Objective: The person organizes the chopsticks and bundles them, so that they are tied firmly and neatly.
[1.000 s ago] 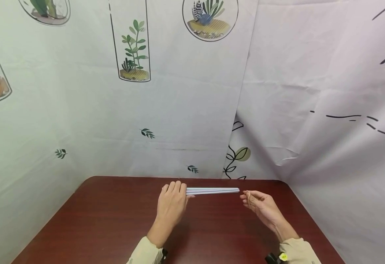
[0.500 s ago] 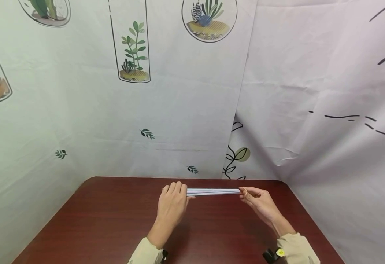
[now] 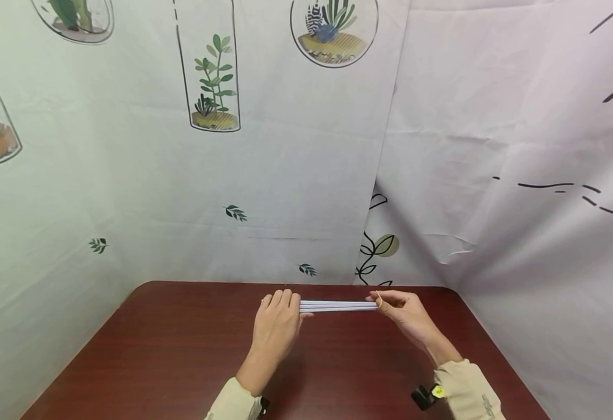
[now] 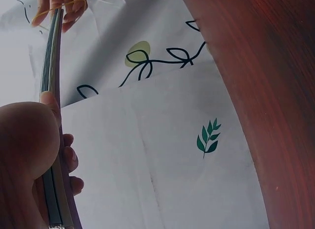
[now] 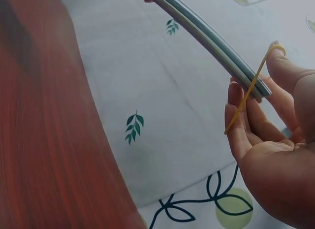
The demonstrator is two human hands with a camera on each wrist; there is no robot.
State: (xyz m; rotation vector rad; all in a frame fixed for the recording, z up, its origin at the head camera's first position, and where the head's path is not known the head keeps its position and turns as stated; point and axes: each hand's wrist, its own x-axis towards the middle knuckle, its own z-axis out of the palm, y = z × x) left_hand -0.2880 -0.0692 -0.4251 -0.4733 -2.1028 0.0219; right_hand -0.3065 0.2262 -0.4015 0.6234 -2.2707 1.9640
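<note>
My left hand (image 3: 276,326) grips a bundle of slim, pale, straight sticks (image 3: 337,305) above the table. The bundle lies level, pointing right. In the left wrist view, the fingers wrap around the near part of the sticks (image 4: 52,56). At the far end is my right hand (image 3: 408,318), with a thin yellow rubber band (image 5: 251,89) stretched between the thumb tip and the fingers. In the right wrist view, the band crosses in front of the stick ends (image 5: 260,91), which reach in between the thumb and fingers. Whether the band fully encircles them I cannot tell.
A dark red-brown wooden table (image 3: 180,344) lies beneath both hands. White cloth (image 3: 143,192) printed with plants hangs behind it and on both sides. A small black device (image 3: 424,396) is strapped at the right wrist.
My right hand has moved left, from just beyond the stick ends to around them, and the rubber band now stretches across its thumb and fingers. My left hand has hardly moved.
</note>
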